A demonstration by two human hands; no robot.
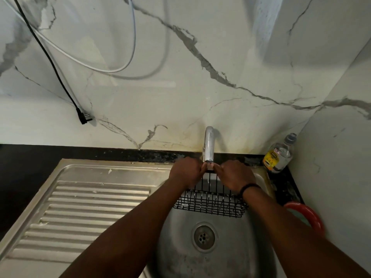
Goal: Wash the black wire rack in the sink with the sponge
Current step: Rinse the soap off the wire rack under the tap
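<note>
The black wire rack (210, 203) hangs over the round steel sink (180, 253), just under the chrome tap (209, 145). Both my hands hold it by its top edge. My left hand (185, 170) grips the rack's upper bar on the left side, and my right hand (233, 176) grips the same bar on the right, a black band on that wrist. Water runs from the tap spout between my fingertips onto the rack. No sponge shows anywhere in view.
A ribbed steel drainboard (80, 207) lies left of the sink. A clear bottle with a yellow label (279, 155) stands in the back right corner. A red ring-shaped rim (309, 215) sits at the right. A black plug (84, 117) and white cables hang on the marble wall.
</note>
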